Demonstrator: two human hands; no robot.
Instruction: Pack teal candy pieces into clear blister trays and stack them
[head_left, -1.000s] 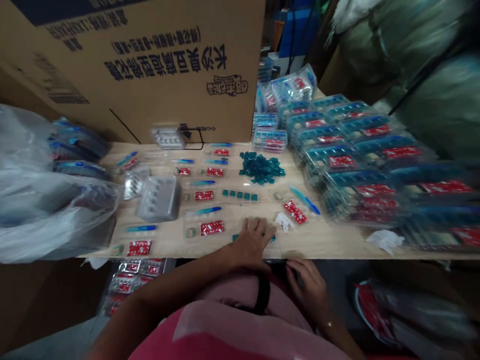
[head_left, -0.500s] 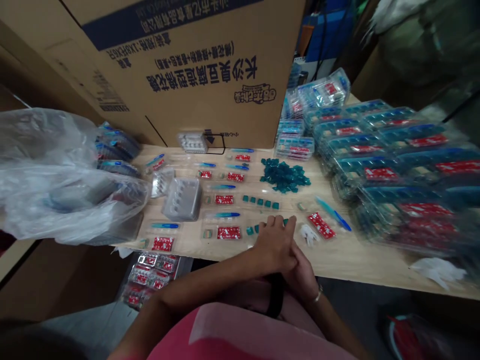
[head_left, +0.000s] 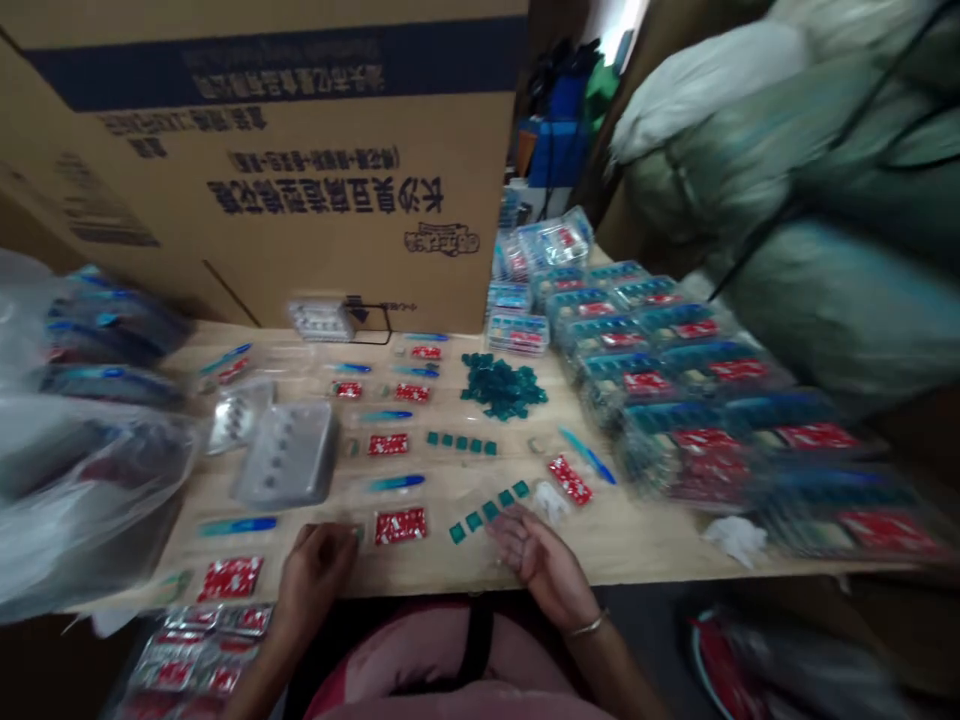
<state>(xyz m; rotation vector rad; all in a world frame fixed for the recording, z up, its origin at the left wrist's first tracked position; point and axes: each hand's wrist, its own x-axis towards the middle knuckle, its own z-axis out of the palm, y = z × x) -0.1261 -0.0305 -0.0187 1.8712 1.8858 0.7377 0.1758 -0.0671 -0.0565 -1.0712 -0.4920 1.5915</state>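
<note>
Five teal squares [head_left: 489,511] lie in a slanted row on the wooden table [head_left: 660,550], just beyond the open right hand [head_left: 541,565]; they appear light and stiff, best pinched by their edges. Left hand [head_left: 315,572] curls beside a red card [head_left: 400,526]; any grip cannot be told.

Plastic blister trays [head_left: 697,400] cover the right side of the wooden table [head_left: 637,550]. A cardboard carton [head_left: 262,200] stands behind it; a plastic bag [head_left: 82,500] lies left.

The left hand [head_left: 315,572] hides whatever its fingertips touch on the tabletop [head_left: 645,555], and clear trays [head_left: 780,470] blur toward its right edge.
</note>
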